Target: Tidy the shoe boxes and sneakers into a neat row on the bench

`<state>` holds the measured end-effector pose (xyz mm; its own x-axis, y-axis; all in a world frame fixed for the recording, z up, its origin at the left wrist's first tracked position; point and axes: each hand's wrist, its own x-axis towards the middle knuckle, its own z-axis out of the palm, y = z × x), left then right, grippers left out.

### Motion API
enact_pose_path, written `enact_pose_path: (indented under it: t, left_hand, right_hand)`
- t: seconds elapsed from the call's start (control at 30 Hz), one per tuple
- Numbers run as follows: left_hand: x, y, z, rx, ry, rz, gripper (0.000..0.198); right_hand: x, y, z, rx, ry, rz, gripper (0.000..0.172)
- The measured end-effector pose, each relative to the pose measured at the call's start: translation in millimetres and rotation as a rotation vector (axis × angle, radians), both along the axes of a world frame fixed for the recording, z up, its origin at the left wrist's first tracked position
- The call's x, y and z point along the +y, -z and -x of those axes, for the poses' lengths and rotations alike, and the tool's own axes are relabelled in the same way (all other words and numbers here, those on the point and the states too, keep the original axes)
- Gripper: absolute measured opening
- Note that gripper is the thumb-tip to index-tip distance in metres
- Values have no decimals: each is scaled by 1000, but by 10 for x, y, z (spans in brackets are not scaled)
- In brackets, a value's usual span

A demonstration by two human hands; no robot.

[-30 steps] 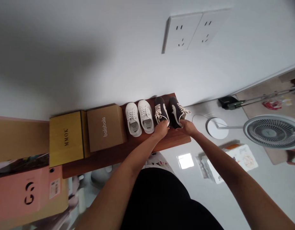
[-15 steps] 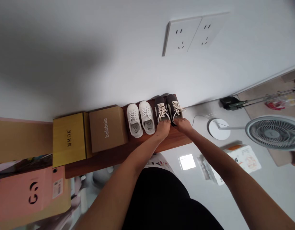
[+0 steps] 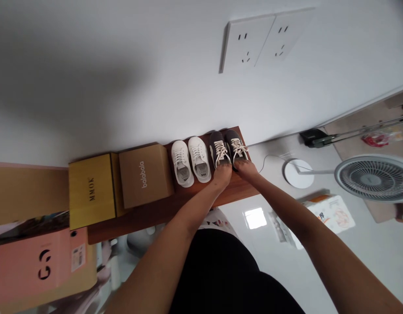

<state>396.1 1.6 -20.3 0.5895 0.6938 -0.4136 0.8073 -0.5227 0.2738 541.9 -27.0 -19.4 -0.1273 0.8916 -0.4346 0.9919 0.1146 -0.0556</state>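
Note:
Two dark sneakers with cream laces stand side by side at the right end of a brown wooden shelf (image 3: 230, 195), toes toward the wall. My left hand (image 3: 222, 175) is closed on the heel of the left dark sneaker (image 3: 218, 146). On the heel of the right dark sneaker (image 3: 236, 145), my right hand (image 3: 247, 171) is closed too. The fingertips go down into the shoe openings and are partly hidden. Just left of them sits a pair of white sneakers, the nearer one (image 3: 199, 158) beside the other (image 3: 181, 160).
Left on the shelf are a brown shoebox (image 3: 145, 174) and a yellow box (image 3: 93, 192). A pink box (image 3: 31, 266) lies lower left. A wall socket (image 3: 250, 41) is above. On the floor at right stand a white fan (image 3: 371, 179) and a white package (image 3: 335, 213).
The right dark sneaker has shifted slightly left, closer against the left one, with my right hand still on it. The whole view has moved a little.

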Motion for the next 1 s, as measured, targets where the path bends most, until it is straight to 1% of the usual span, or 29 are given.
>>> enact_pose_path:
  t: [0.17, 0.53, 0.67, 0.77, 0.83, 0.93, 1.0]
  left_hand:
    - [2, 14, -1, 12, -12, 24, 37]
    - [-2, -10, -1, -7, -21, 43, 35]
    - [0, -36, 1, -1, -31, 39, 34]
    - [-1, -63, 9, -3, -49, 37, 32]
    - [-5, -88, 19, -29, -66, 35, 29]
    - [-25, -162, 83, -138, -97, 33, 26]
    - [-63, -245, 213, -271, -124, 27, 28]
  right_hand:
    - [-3, 30, 12, 9, 9, 0, 24]
    - [13, 151, 28, -1, 39, 22, 28]
    - [5, 155, 43, -12, 43, 12, 29]
    - [-5, 102, 71, -11, 35, -2, 27]
    - [-18, 32, 108, -26, 52, -26, 28]
    - [-51, -111, 186, -60, 154, -99, 30]
    - [-95, -215, 245, -38, 235, -156, 30]
